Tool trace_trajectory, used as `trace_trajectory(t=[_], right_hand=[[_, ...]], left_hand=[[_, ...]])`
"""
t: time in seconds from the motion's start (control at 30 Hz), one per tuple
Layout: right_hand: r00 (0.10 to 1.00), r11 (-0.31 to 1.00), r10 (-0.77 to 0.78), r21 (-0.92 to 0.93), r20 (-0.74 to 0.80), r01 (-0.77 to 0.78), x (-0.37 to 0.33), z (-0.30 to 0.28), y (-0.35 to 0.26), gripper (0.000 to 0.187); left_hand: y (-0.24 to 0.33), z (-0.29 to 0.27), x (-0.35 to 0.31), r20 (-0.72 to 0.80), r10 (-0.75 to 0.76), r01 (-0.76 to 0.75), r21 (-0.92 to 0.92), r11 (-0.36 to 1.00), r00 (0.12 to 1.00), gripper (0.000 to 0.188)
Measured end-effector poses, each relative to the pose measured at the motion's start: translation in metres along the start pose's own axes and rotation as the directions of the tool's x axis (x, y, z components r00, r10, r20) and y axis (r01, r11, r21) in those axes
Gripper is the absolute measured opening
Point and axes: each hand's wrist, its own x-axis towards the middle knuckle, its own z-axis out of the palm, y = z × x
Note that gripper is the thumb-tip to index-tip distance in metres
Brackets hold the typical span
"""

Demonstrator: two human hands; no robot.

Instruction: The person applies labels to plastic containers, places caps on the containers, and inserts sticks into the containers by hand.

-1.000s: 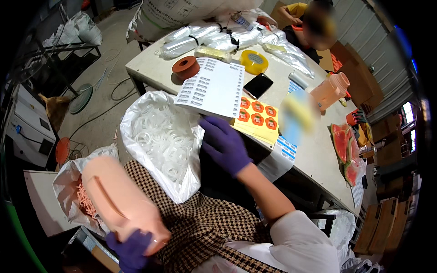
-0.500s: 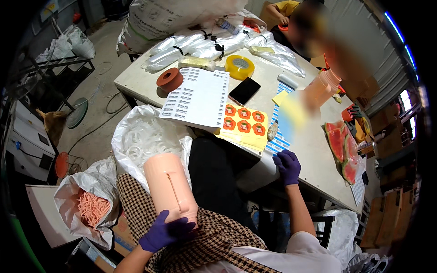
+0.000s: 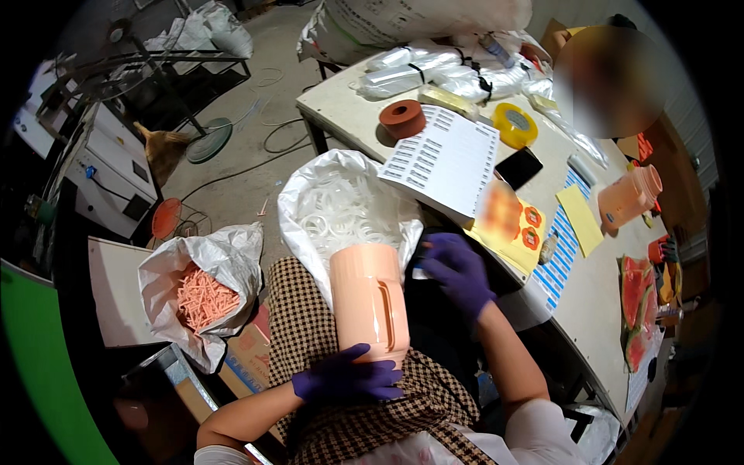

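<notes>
A peach-coloured plastic jug (image 3: 370, 298) with a long moulded handle lies across my lap, its wide end pointing away from me. My left hand (image 3: 350, 376), in a purple glove, curls over its near, narrower end and grips it. To the right of the jug's far end is my right hand (image 3: 459, 273), also gloved in purple, its fingers pinched on a small blue-and-white label (image 3: 421, 273) that shows partly below the fingertips. On the table lies a strip of blue-and-white labels (image 3: 564, 262), partly under a yellow sheet (image 3: 581, 221).
A white sack of clear plastic rings (image 3: 291, 201) stands beyond my lap; another sack (image 3: 236, 248) holds peach plastic strips. The table carries a printed sheet (image 3: 446, 159), brown tape (image 3: 402, 118), yellow tape (image 3: 514, 125), a phone (image 3: 519, 167), watermelon pieces (image 3: 637, 302) and another peach jug (image 3: 628, 198). A person sits opposite.
My right hand has come from the label strip at the table's edge to beside the jug, bringing a label. My left hand still grips the jug. The view has turned leftward.
</notes>
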Motion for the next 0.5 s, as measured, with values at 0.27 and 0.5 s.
trace_trajectory(t=[0.27,0.5], right_hand=[[0.850,0.891,0.384,0.096,0.360,-0.443,0.056,0.066,0.034,0.017],[0.959,0.966,0.216,0.100,0.183,-0.237,0.043,0.083,0.052,0.029]], left_hand=[[-0.002,0.002,-0.012,0.136,-0.161,0.046,-0.883,-0.467,0.977,0.055],[-0.002,0.015,-0.009,0.326,-0.300,0.041,-0.734,-0.677,0.897,0.045]])
